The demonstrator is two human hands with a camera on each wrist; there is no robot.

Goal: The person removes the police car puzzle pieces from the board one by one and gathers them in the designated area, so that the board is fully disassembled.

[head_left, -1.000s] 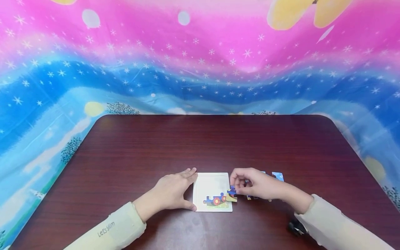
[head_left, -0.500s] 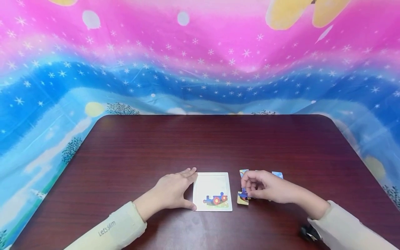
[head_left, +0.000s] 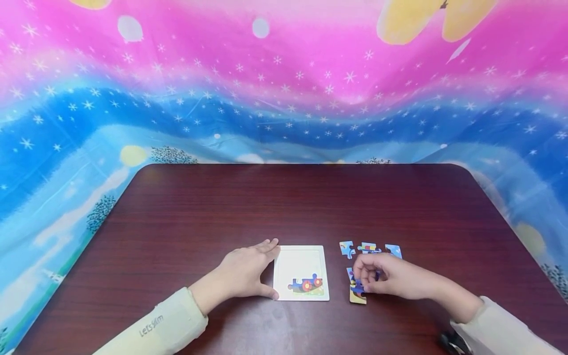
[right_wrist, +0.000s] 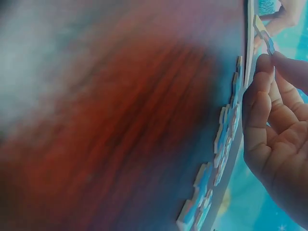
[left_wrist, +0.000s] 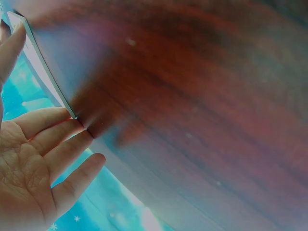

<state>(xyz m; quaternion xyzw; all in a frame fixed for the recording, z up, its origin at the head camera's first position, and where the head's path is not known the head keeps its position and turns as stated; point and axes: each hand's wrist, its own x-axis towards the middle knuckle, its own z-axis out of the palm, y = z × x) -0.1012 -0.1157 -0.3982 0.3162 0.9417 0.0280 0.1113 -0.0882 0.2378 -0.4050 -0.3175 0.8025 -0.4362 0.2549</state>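
Observation:
My right hand (head_left: 388, 276) pinches a jigsaw puzzle piece (head_left: 357, 296), blue above and yellow below, between thumb and fingertips. In the right wrist view this puzzle piece (right_wrist: 263, 34) is seen edge-on, lifted off the table. A white square puzzle tray (head_left: 297, 261) lies to the left, with joined pieces showing red wheels (head_left: 307, 286) along its lower right. My left hand (head_left: 246, 271) rests at the tray's left edge, thumb at the near corner and fingers at the far one. Those fingers look straight in the left wrist view (left_wrist: 62, 144).
Several loose puzzle pieces (head_left: 347, 248) lie right of the tray, partly hidden behind my right hand; another blue piece (head_left: 393, 250) lies at their far right. A small black object (head_left: 453, 341) sits by the right sleeve. The dark wooden table (head_left: 284, 202) ends at a printed cloth (head_left: 284, 113).
My right hand has drawn the pinched piece rightward and toward me, away from the tray's right edge, uncovering more loose pieces. The left hand and tray have stayed in place.

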